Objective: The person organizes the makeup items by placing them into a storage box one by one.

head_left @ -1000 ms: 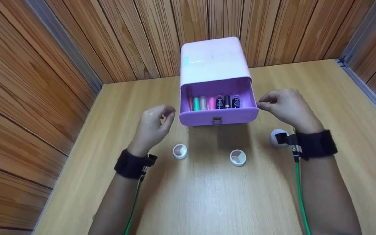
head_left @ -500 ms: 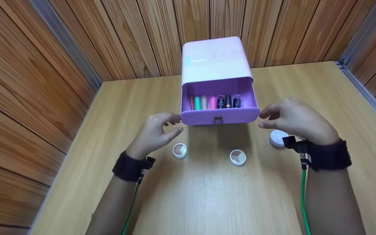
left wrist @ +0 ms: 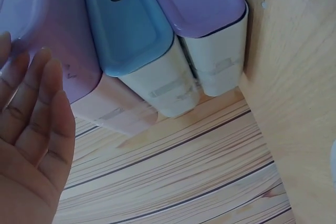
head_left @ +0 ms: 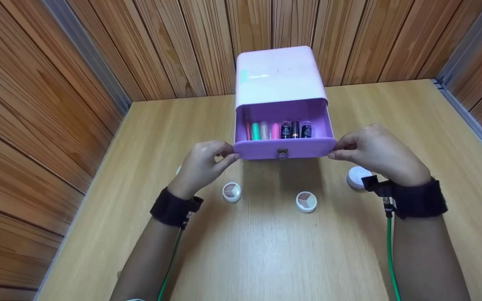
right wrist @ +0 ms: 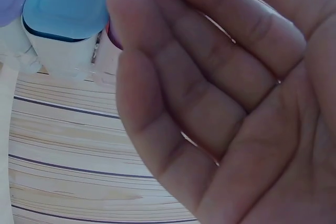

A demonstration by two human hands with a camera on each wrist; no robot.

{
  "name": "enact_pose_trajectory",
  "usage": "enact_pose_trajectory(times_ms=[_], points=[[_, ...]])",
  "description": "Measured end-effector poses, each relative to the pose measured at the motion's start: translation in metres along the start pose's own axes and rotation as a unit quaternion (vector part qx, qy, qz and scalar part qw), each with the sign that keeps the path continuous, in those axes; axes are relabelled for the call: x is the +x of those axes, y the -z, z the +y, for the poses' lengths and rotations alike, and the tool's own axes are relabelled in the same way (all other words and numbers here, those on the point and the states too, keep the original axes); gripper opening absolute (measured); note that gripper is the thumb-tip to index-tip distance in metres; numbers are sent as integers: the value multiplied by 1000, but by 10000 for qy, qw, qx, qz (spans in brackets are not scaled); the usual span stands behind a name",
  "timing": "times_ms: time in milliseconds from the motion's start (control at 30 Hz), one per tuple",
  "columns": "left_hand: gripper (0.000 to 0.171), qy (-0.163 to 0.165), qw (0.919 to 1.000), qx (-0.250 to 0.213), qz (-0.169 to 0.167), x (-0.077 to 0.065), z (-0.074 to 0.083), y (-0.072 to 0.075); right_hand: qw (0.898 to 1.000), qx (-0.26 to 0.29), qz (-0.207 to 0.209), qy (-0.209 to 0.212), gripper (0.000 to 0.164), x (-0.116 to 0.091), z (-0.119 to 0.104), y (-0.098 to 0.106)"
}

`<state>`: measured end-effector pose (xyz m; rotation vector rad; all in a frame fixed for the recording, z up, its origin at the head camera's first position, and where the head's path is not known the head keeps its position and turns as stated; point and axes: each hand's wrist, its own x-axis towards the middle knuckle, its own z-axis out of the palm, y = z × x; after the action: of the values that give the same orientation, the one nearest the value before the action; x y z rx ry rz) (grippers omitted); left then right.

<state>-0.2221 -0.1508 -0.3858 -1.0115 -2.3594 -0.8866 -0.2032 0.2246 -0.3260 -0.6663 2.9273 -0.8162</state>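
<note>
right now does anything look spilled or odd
Nothing looks spilled. One oddity: a greenish patch on top of the pink box, unlike the pale surface around it; I can't tell what it is.

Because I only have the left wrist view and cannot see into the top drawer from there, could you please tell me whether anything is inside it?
Observer: Yes, the head view shows a row of small things in the drawer, among them a green tube and a pink tube.
Operator: Thank you; could you also tell me whether anything is at its right front corner?
Observer: Yes, in the head view the right hand is at that corner.
</note>
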Motion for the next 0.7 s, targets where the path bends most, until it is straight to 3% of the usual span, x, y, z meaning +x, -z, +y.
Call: enact_pose_trajectory(times_ms=[400, 700], points=[[15, -267, 9994, 197, -101, 5, 1, 4, 9959, -484, 439, 620, 7, 4, 2, 0], [18, -219, 9995, 217, -107, 10, 0, 6, 9949, -537, 490, 704, 8, 7, -2, 6]])
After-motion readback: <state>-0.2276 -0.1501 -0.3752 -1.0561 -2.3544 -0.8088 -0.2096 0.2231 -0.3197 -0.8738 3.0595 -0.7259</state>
